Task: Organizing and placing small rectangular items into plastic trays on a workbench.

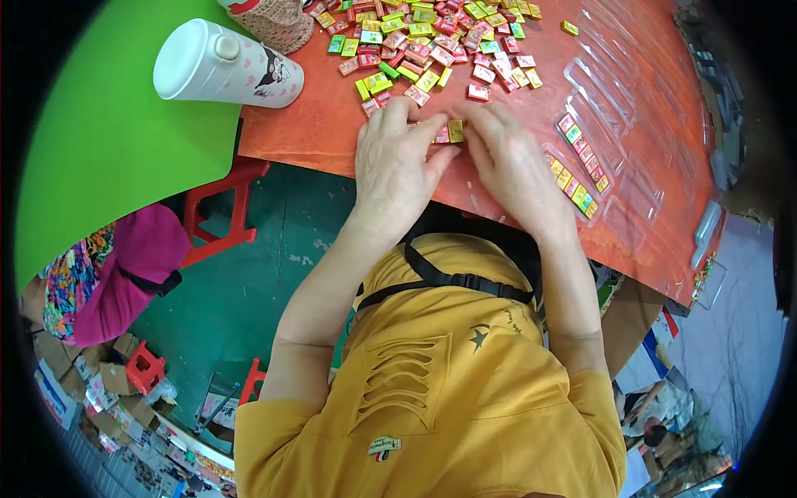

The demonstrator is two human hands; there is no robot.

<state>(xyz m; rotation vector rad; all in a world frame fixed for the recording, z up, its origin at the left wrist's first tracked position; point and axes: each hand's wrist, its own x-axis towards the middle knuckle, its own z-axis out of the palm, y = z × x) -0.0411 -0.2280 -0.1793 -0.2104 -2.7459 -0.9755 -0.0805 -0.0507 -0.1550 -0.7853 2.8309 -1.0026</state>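
A short row of small coloured boxes (449, 132), pink and yellow ones among them, lies on the red table near its front edge. My left hand (393, 158) is closed about the row's left part, its thumb along the near side and its fingers covering some of the boxes. At the right end, next to a yellow box, the bent fingers of my right hand (515, 166) press in; their tips are partly hidden. Just beyond both hands spreads a loose heap of similar small boxes (427, 80) in red, pink, yellow and green.
Clear plastic trays (610, 100) cover the table's right side; two hold filled rows of boxes (584, 153). A white tumbler (228, 65) and a knitted item (278, 23) stand left of the heap. A red stool (222, 207) is below the green tabletop (124, 124).
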